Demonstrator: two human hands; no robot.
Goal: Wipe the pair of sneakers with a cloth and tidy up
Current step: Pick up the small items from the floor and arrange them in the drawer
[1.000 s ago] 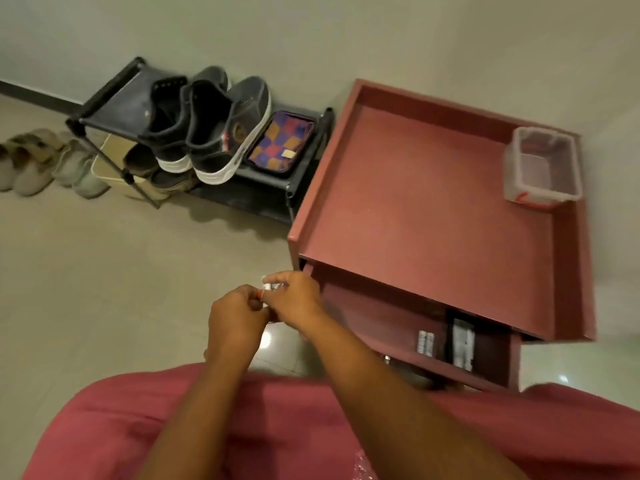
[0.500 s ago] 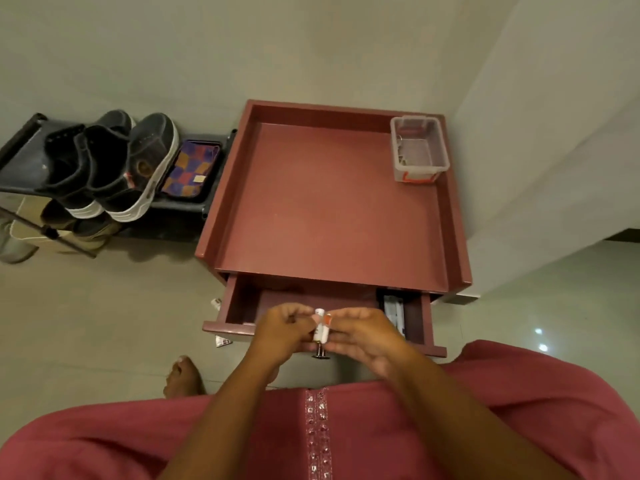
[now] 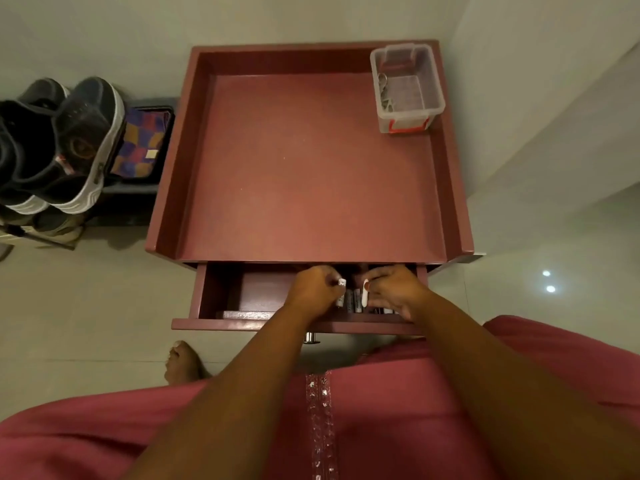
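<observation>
Pale floor tiles and a plain wall frame the scene. At far left, the pair of sneakers [image 3: 65,143] stands on a dark shoe rack [image 3: 138,199], toes toward the wall, with a patchwork cloth [image 3: 142,143] lying just beside it on the same shelf. At centre stands the red table [image 3: 311,168], its drawer [image 3: 287,325] pulled open toward you; a clear plastic box [image 3: 407,86] sits in the far right corner of the top. Your left hand [image 3: 313,292] is inside the drawer, fingers closed on 1 small white cap-like piece [image 3: 341,282]. Your right hand [image 3: 394,292] is beside it, fingers pinched on 1 white tube [image 3: 365,293], long axis running toward you. Both pieces hang just above the items stored in the drawer. Sneakers and cloth lie well apart to your left, nearer the left hand; tidying appears to be the step in hand.
</observation>
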